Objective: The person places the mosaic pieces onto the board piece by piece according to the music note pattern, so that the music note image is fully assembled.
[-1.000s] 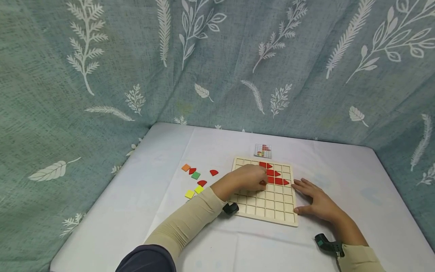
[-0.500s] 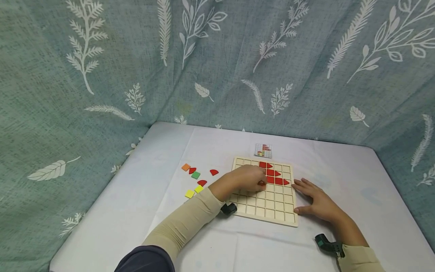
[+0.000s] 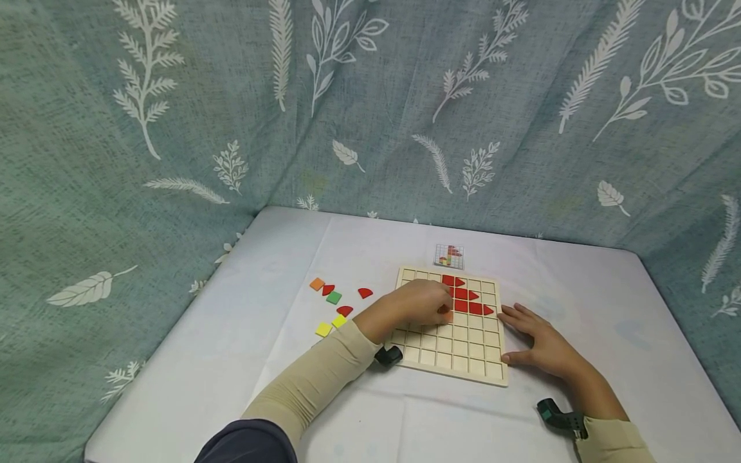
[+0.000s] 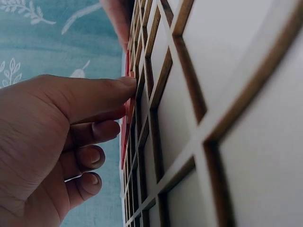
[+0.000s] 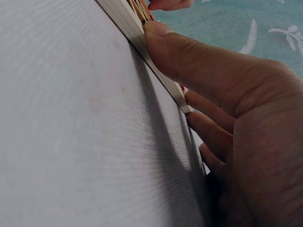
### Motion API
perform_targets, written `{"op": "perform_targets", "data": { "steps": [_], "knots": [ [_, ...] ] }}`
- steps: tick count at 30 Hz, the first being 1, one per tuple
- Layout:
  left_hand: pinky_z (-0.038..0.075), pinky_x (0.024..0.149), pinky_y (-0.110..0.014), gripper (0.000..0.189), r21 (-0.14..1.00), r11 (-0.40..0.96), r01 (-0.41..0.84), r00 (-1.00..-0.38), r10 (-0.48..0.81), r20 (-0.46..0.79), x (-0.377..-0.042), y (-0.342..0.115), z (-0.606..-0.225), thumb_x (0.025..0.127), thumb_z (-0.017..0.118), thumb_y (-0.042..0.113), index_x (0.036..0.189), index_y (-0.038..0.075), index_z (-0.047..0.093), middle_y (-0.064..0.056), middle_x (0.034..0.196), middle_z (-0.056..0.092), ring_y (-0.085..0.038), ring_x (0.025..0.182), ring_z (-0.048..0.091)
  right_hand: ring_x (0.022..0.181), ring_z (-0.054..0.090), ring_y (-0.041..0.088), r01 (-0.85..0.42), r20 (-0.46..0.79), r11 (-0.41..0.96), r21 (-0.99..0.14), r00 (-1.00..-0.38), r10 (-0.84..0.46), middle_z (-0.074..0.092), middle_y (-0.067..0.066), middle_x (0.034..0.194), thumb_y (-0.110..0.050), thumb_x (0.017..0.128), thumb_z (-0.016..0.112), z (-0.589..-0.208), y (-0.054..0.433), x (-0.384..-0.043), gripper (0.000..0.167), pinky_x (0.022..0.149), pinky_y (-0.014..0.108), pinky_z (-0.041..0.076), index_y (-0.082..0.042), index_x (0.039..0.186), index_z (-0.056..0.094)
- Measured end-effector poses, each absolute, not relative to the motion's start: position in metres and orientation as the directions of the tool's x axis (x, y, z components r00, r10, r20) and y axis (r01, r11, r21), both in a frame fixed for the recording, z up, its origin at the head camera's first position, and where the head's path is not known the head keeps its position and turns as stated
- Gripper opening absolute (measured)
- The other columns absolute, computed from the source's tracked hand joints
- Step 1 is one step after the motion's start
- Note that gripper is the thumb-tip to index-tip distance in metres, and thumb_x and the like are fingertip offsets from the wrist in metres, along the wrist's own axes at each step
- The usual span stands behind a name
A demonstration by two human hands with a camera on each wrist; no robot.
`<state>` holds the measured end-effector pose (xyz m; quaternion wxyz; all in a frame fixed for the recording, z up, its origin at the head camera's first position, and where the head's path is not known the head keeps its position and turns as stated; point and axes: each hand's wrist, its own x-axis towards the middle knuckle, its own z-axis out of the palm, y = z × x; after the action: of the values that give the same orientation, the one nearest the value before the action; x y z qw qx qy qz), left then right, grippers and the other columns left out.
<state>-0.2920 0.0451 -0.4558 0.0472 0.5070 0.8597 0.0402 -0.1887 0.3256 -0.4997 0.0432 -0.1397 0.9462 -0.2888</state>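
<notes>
A pale wooden grid board point(image 3: 460, 350) lies on the table, with rows of red tiles point(image 3: 467, 307) set in its upper cells. My left hand point(image 3: 425, 302) reaches over the board, its thumb and index fingertips pinching a small orange square tile point(image 3: 448, 317) low at a cell just below the red rows. In the left wrist view, the thumb tip overlaps that tile and the other fingers curl loosely beneath. Along the board's right edge my right hand point(image 3: 541, 347) rests with relaxed, spread fingers; its thumb point(image 5: 161, 49) touches the edge in the right wrist view.
Left of the board lie loose tiles: an orange square point(image 3: 316, 283), a green square point(image 3: 334, 298), yellow squares point(image 3: 323, 329) and several red quarter-rounds point(image 3: 365, 293). A small pattern card point(image 3: 449, 256) lies beyond the board. A leaf-print curtain point(image 3: 370, 116) hangs behind the table.
The left hand has shifted very slightly at the same cell, and more of the orange tile shows under its fingertips. The right hand and board stay in place.
</notes>
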Motion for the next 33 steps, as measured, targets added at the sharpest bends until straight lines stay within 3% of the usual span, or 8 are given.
{"op": "perform_targets", "data": {
  "steps": [15, 21, 25, 33],
  "knots": [
    [0.041, 0.059, -0.023, 0.017, 0.127, 0.488, 0.863, -0.486, 0.873, -0.051, -0.294, 0.042, -0.451, 0.088, 0.065, 0.024, 0.071, 0.024, 0.062, 0.012, 0.077, 0.054, -0.006, 0.069, 0.048, 0.143, 0.018, 0.038, -0.234, -0.002, 0.798, -0.555, -0.959, -0.283, 0.036, 0.011, 0.153, -0.048, 0.069, 0.083, -0.499, 0.325, -0.188, 0.091, 0.104, 0.067, 0.017, -0.01, 0.144, 0.049],
    [0.042, 0.062, -0.024, 0.007, 0.135, 0.506, 0.852, -0.502, 0.862, -0.068, -0.293, 0.044, -0.448, 0.086, 0.069, 0.029, 0.081, 0.024, 0.067, 0.012, 0.083, 0.054, -0.005, 0.073, 0.049, 0.143, 0.017, 0.038, -0.223, -0.01, 0.798, -0.56, -0.961, -0.275, 0.035, 0.011, 0.153, -0.048, 0.068, 0.084, -0.498, 0.325, -0.187, 0.091, 0.104, 0.067, 0.017, -0.011, 0.144, 0.049],
    [0.038, 0.061, -0.025, 0.018, 0.154, 0.499, 0.853, -0.489, 0.866, -0.102, -0.291, 0.05, -0.449, 0.083, 0.073, 0.037, 0.095, 0.024, 0.069, 0.01, 0.086, 0.053, -0.007, 0.074, 0.046, 0.143, 0.017, 0.038, -0.215, -0.015, 0.801, -0.559, -0.963, -0.269, 0.035, 0.011, 0.153, -0.048, 0.068, 0.084, -0.497, 0.325, -0.188, 0.091, 0.103, 0.068, 0.017, -0.012, 0.144, 0.049],
    [0.037, 0.059, -0.024, 0.016, 0.097, 0.489, 0.867, -0.477, 0.87, -0.124, -0.289, 0.054, -0.45, 0.084, 0.074, 0.039, 0.089, 0.025, 0.068, 0.008, 0.082, 0.051, -0.008, 0.072, 0.045, 0.143, 0.017, 0.038, -0.216, -0.019, 0.807, -0.55, -0.963, -0.27, 0.035, 0.011, 0.153, -0.051, 0.068, 0.083, -0.499, 0.326, -0.19, 0.092, 0.104, 0.068, 0.017, -0.012, 0.144, 0.049]
  ]
}}
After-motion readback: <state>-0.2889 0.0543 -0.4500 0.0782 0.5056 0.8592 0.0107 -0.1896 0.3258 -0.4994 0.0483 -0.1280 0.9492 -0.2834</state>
